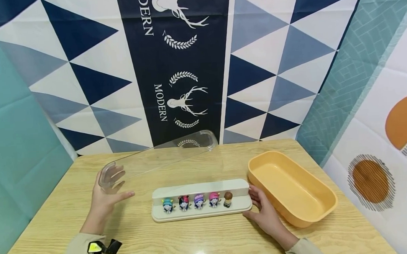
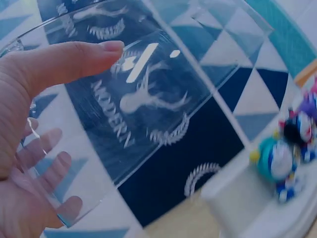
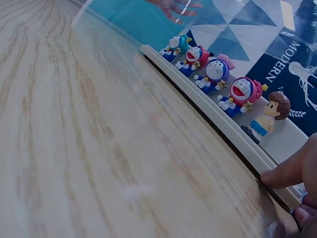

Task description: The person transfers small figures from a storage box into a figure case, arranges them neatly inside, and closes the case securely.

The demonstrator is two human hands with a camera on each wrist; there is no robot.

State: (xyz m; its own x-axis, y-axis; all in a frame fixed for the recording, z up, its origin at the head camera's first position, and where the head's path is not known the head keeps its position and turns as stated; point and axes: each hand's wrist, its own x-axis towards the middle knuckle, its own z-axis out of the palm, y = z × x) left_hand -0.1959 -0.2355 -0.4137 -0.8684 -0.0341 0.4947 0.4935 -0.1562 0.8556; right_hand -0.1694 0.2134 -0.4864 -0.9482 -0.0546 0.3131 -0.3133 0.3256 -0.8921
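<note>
In the head view, my left hand (image 1: 103,197) holds a long clear plastic cover (image 1: 163,154) by its left end, tilted above the table behind the stand. My thumb (image 2: 74,62) and fingers lie around that end in the left wrist view. A white display stand (image 1: 201,215) sits on the table, with several small cartoon figurines (image 1: 198,201) in a row along it. Four wear coloured hats; a brown-haired boy figurine (image 3: 270,116) stands nearest the right end. My right hand (image 1: 265,216) grips the stand's right end, its thumb (image 3: 287,171) against the front edge.
A yellow plastic bin (image 1: 293,187) stands at the right, close beside my right hand. The wooden table (image 1: 182,243) reaches back to a patterned cloth (image 1: 186,66). More cloth hangs along both sides.
</note>
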